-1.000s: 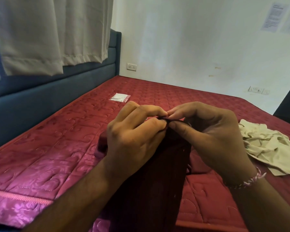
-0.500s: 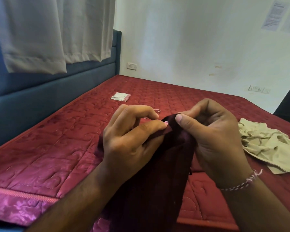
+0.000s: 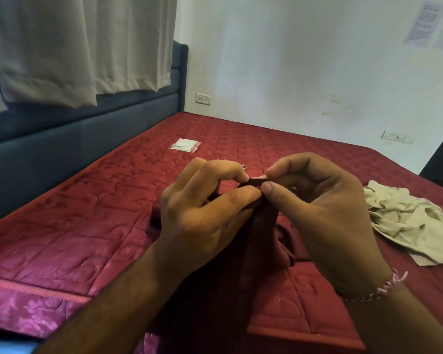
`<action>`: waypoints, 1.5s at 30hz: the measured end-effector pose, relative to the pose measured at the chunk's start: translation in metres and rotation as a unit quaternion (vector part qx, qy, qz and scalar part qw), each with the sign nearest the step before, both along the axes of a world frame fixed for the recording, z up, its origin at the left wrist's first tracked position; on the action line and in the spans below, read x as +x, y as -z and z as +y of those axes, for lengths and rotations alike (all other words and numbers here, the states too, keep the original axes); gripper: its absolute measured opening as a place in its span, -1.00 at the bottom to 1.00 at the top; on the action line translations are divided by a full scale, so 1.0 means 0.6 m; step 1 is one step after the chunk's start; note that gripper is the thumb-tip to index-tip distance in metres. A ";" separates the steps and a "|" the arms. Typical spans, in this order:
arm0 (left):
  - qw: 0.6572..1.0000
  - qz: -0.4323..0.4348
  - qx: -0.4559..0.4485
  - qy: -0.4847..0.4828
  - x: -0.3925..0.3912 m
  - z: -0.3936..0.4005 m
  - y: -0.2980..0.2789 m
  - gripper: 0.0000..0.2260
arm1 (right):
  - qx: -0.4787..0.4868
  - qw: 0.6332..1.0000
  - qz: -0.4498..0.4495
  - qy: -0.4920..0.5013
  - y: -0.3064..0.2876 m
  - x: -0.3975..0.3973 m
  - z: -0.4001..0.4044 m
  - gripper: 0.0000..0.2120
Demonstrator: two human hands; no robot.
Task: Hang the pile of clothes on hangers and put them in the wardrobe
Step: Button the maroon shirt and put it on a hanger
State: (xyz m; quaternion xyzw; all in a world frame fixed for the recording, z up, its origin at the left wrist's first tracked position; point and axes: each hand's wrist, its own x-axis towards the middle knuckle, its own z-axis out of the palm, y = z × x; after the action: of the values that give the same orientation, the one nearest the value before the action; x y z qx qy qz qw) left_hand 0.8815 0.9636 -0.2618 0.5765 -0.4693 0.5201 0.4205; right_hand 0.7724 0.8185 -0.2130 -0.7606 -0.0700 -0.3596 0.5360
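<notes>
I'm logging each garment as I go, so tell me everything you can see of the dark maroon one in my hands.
The dark maroon garment looks like soft, ribbed fabric. The left hand and right hand pinch its top edge side by side, lifting it into a narrow peak. Below, it drapes between the forearms, and folds rest on the red quilted mattress. No hanger shows.

Bed (image 3: pixel 92 226): red quilted mattress, its near edge covered in a shinier pink-purple floral fabric with a corded seam. Left side runs along a dark blue padded headboard (image 3: pixel 62 154); the far edge meets a white wall. A small clear packet (image 3: pixel 185 145) lies flat toward the far left corner. A crumpled beige garment (image 3: pixel 407 226) lies at the right edge. A dark maroon garment (image 3: pixel 261 238) rests partly on the mattress near the middle of the near edge and drapes over it.
</notes>
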 end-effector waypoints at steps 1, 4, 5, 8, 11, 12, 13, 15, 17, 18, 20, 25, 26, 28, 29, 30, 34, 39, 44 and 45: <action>1.000 -0.003 0.006 0.000 0.003 0.001 0.000 -0.90 | -0.032 0.999 -0.007 0.009 0.001 0.000 -0.001 -0.82; 0.999 0.006 0.029 0.016 0.011 0.005 0.003 -0.91 | -0.138 0.989 -0.047 0.033 0.005 0.002 -0.003 -0.77; 0.998 0.022 0.035 0.037 0.013 0.005 0.003 -0.91 | -0.178 0.981 -0.064 0.043 0.006 0.004 -0.004 -0.75; 0.989 0.083 0.051 0.111 0.017 0.001 0.004 -0.93 | -0.275 0.953 -0.107 0.075 0.013 0.009 -0.011 -0.70; 0.971 0.172 0.066 0.151 0.016 0.000 -0.001 -0.84 | -0.341 0.927 -0.132 0.087 0.020 0.017 -0.022 -0.69; 0.962 0.210 0.067 0.160 0.016 -0.001 -0.003 -0.74 | -0.362 0.917 -0.142 0.086 0.023 0.019 -0.026 -0.71; 0.953 0.240 0.069 0.171 0.017 -0.002 -0.003 -0.66 | -0.384 0.906 -0.154 0.088 0.026 0.021 -0.031 -0.73; 0.939 0.272 0.084 0.193 0.020 -0.003 -0.002 -0.66 | -0.427 0.882 -0.175 0.093 0.030 0.025 -0.038 -0.73; 0.931 0.290 0.093 0.201 0.024 -0.003 0.001 -0.80 | -0.447 0.870 -0.187 0.092 0.032 0.027 -0.042 -0.71; 0.931 0.293 0.089 0.197 0.025 -0.003 0.003 -0.84 | -0.452 0.866 -0.194 0.090 0.034 0.027 -0.043 -0.70; 0.938 0.284 0.076 0.182 0.023 -0.003 0.006 -0.88 | -0.453 0.862 -0.207 0.098 0.039 0.026 -0.043 -0.72; 0.966 0.193 0.075 0.154 0.018 -0.003 0.005 -0.89 | -0.336 0.904 -0.217 0.153 0.064 0.017 -0.039 -0.85; 0.970 0.178 0.076 0.145 0.018 -0.004 0.005 -0.88 | -0.327 0.906 -0.218 0.159 0.067 0.015 -0.038 -0.89; 0.978 0.152 0.070 0.124 0.016 -0.004 0.006 -0.87 | -0.324 0.906 -0.220 0.163 0.071 0.012 -0.034 -0.95; 0.981 0.144 0.064 0.115 0.014 -0.004 0.007 -0.87 | -0.324 0.906 -0.221 0.162 0.072 0.010 -0.033 -0.96; 0.983 0.138 0.058 0.109 0.012 -0.004 0.007 -0.88 | -0.324 0.905 -0.223 0.160 0.074 0.009 -0.033 -0.97; 0.986 0.123 0.056 0.094 0.008 -0.003 0.012 -0.90 | -0.346 0.896 -0.228 0.157 0.081 0.004 -0.033 -0.98; 0.985 0.128 0.077 0.089 0.006 -0.003 0.015 -0.92 | -0.368 0.889 -0.234 0.137 0.083 0.001 -0.038 -0.98; 0.976 0.164 0.114 0.090 0.003 0.000 0.013 -0.90 | -0.394 0.879 -0.238 0.123 0.081 -0.002 -0.042 -0.96; 0.973 0.173 0.121 0.094 0.003 0.001 0.012 -0.90 | -0.398 0.878 -0.235 0.123 0.081 -0.002 -0.042 -0.96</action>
State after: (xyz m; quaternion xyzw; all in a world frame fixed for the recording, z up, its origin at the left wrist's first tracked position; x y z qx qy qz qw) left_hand 0.8833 0.9643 -0.2692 0.6581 -0.5009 0.3097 0.4692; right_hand 0.7712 0.7932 -0.2619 -0.8055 -0.2370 -0.5324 0.1074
